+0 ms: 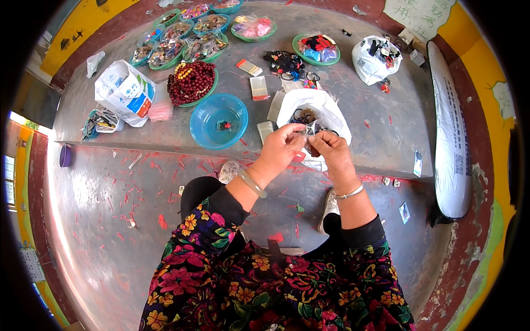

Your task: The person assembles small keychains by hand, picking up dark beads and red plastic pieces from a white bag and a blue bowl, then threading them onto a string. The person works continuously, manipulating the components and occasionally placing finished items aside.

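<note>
Left hand [284, 144] and right hand [331, 150], both bare: fingers and thumbs pinching a small piece of clear plastic [310, 129], contents unclear, probably fingertip-held for fine handling. Location: just above an open white bag [338, 117] of dark bands [302, 116], seemingly kept close for easy reach. Blue basin [200, 122], to the left: one small packet [224, 126] inside, perhaps for collecting. Dark red beads [191, 83]: heaped beyond it, likely out of the way.

Grey floor [138, 276], yellow wall [498, 165] — window [9, 179], perhaps
</note>
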Demonstrator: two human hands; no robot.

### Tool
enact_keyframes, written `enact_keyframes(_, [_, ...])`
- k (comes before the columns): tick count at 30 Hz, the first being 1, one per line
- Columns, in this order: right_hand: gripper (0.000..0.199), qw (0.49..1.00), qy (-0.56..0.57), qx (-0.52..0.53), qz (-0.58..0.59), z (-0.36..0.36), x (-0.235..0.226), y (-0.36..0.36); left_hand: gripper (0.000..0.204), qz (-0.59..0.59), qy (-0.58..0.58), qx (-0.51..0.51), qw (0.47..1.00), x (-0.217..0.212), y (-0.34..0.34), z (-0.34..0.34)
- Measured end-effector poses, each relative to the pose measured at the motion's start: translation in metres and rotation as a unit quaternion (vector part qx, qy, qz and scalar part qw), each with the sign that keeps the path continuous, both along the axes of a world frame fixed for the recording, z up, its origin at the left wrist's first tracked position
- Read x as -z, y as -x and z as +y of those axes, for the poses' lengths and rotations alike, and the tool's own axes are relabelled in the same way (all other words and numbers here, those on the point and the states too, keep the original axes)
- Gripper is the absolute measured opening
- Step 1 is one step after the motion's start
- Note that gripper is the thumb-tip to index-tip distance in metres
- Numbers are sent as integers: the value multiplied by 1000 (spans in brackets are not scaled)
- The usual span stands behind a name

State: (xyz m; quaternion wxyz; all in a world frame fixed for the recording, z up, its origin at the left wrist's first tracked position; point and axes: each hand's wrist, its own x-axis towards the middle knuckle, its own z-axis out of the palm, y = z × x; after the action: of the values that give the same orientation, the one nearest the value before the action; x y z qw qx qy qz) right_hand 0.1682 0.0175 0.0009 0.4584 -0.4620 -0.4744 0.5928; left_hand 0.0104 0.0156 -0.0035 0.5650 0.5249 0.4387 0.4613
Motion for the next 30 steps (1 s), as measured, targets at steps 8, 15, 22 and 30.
enact_keyframes(8, [21,999,29,29,26,3,0,-8,32,-81,55,49,994,-1,4,0])
enact_keyframes(15, [20,954,174,1,243,7,-9,-22,38,-120,-25,79,989,-19,18,5])
enact_keyframes(22, [15,931,205,-175,245,5,-3,-35,53,110,-227,155,955,-37,32,5])
enact_keyframes(30, [16,923,203,-272,180,3,-8,-34,25,192,-269,214,919,-31,38,2])
